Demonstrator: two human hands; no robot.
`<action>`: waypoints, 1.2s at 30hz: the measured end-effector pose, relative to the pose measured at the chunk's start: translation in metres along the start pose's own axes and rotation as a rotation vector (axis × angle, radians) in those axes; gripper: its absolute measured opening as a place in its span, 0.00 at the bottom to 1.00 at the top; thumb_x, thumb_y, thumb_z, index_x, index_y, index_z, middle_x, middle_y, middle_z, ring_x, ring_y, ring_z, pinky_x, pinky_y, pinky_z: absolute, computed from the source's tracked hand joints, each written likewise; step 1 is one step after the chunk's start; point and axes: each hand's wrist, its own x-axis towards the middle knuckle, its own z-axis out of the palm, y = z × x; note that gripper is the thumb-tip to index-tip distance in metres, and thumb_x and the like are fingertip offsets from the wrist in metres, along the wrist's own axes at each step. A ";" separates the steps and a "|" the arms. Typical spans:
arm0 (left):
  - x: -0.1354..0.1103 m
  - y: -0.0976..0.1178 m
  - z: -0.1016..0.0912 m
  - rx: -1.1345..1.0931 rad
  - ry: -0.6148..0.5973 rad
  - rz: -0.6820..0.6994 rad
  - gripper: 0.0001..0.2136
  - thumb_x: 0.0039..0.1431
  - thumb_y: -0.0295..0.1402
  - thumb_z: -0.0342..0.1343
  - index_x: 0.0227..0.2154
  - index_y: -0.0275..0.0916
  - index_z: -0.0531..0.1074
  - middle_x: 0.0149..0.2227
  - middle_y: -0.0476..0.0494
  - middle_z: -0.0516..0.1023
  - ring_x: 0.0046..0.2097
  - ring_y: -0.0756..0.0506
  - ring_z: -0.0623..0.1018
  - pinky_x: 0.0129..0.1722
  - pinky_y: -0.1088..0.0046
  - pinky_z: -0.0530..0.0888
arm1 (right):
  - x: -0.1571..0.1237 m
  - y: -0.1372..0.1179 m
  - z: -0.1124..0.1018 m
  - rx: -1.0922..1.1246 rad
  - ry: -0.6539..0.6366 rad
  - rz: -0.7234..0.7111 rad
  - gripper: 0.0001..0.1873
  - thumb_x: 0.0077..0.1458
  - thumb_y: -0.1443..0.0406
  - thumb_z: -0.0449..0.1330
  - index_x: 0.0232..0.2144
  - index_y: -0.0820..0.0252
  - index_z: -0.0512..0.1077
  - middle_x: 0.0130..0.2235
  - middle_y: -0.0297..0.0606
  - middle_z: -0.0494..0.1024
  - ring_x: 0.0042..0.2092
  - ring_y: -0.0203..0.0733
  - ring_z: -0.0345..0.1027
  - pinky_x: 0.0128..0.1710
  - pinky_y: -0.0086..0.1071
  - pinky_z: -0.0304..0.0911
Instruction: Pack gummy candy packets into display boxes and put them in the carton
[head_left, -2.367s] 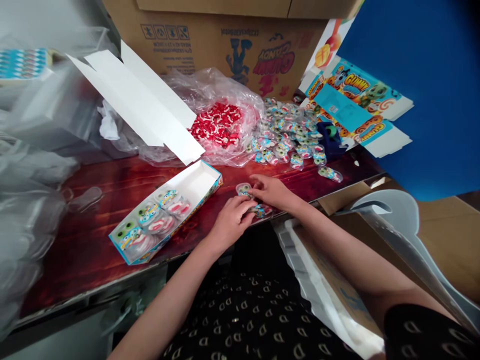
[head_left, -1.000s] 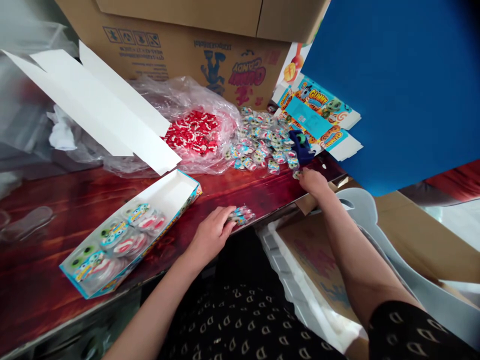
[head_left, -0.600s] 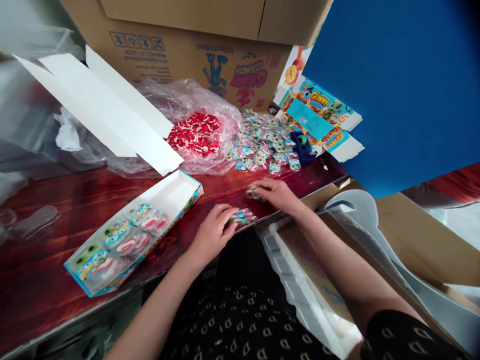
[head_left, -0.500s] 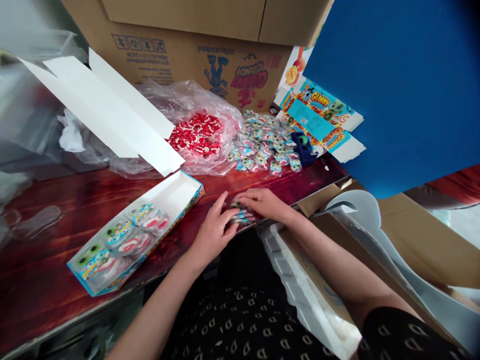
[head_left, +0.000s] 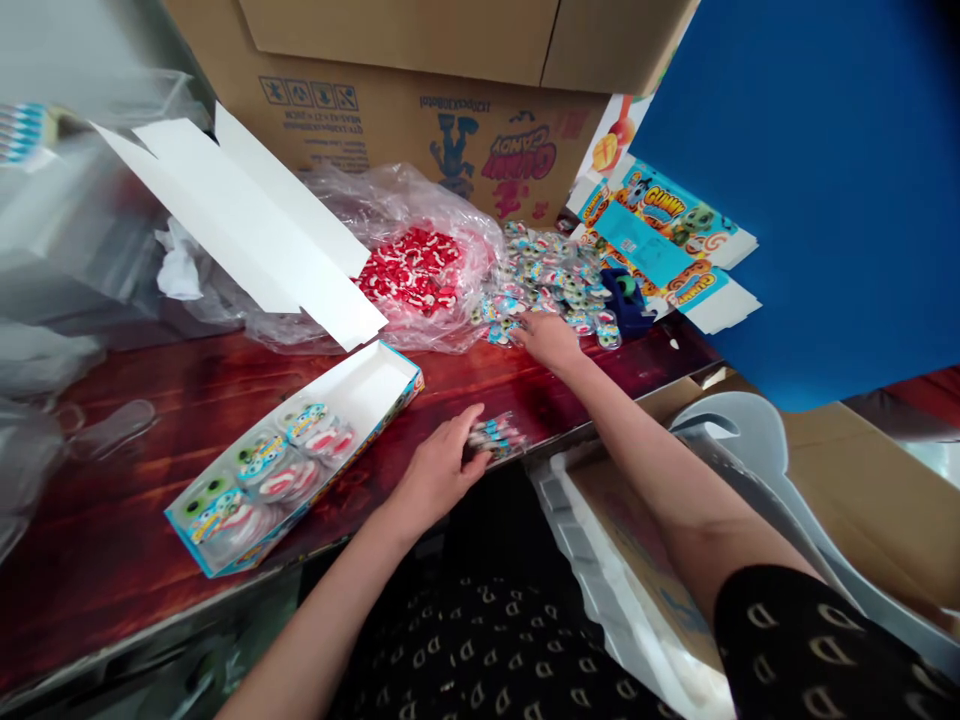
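Observation:
My left hand (head_left: pixel 441 468) rests at the front edge of the red wooden table (head_left: pixel 187 400), its fingers curled against a small stack of wrapped candy packets (head_left: pixel 496 440). My right hand (head_left: pixel 550 338) reaches out to the near edge of a pile of loose candy packets (head_left: pixel 551 278), fingertips down among them; what it grips is hidden. An open blue display box (head_left: pixel 300 440) lies to the left with several packets filling its near end, its white lid (head_left: pixel 240 220) folded back.
A clear bag of red candies (head_left: pixel 412 268) sits behind the box. A large brown carton (head_left: pixel 420 90) stands at the back. Flat printed box blanks (head_left: pixel 667 240) and a dark blue tape dispenser (head_left: pixel 626 300) lie right. Cardboard and a white tray (head_left: pixel 637 560) sit below the table edge.
My right hand has left the stack by my left hand and moved out to the loose pile. My left hand stays on the stack.

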 end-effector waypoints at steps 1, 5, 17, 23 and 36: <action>0.000 0.000 0.000 -0.001 -0.005 -0.020 0.23 0.60 0.30 0.56 0.58 0.39 0.62 0.53 0.38 0.76 0.53 0.41 0.76 0.53 0.62 0.75 | 0.005 -0.002 0.001 -0.060 -0.025 -0.011 0.18 0.59 0.60 0.59 0.49 0.62 0.76 0.50 0.51 0.79 0.51 0.52 0.71 0.51 0.38 0.62; 0.000 0.000 -0.001 -0.023 -0.030 -0.035 0.18 0.60 0.30 0.56 0.53 0.39 0.67 0.49 0.39 0.77 0.50 0.42 0.78 0.51 0.62 0.75 | 0.007 -0.003 0.006 -0.031 -0.102 0.026 0.17 0.55 0.59 0.62 0.44 0.61 0.78 0.44 0.47 0.81 0.45 0.49 0.73 0.46 0.36 0.64; 0.001 0.003 -0.003 -0.056 -0.026 -0.053 0.18 0.58 0.29 0.57 0.51 0.36 0.70 0.70 0.29 0.49 0.62 0.36 0.69 0.59 0.56 0.71 | -0.097 -0.035 -0.005 0.634 -0.408 -0.286 0.19 0.62 0.54 0.53 0.36 0.59 0.78 0.34 0.36 0.80 0.36 0.40 0.71 0.38 0.31 0.63; 0.002 -0.001 -0.001 0.054 0.027 0.014 0.15 0.56 0.30 0.59 0.47 0.40 0.71 0.61 0.34 0.68 0.65 0.32 0.63 0.62 0.46 0.65 | -0.107 -0.039 -0.014 0.530 -0.402 -0.343 0.28 0.64 0.49 0.48 0.26 0.61 0.75 0.26 0.35 0.74 0.30 0.37 0.66 0.33 0.30 0.60; 0.001 0.000 -0.001 -0.050 -0.032 -0.017 0.26 0.59 0.31 0.57 0.60 0.41 0.60 0.54 0.39 0.73 0.55 0.41 0.75 0.55 0.60 0.73 | 0.031 0.042 0.009 -0.133 -0.144 -0.209 0.23 0.58 0.65 0.58 0.56 0.65 0.72 0.57 0.52 0.74 0.58 0.54 0.66 0.59 0.43 0.59</action>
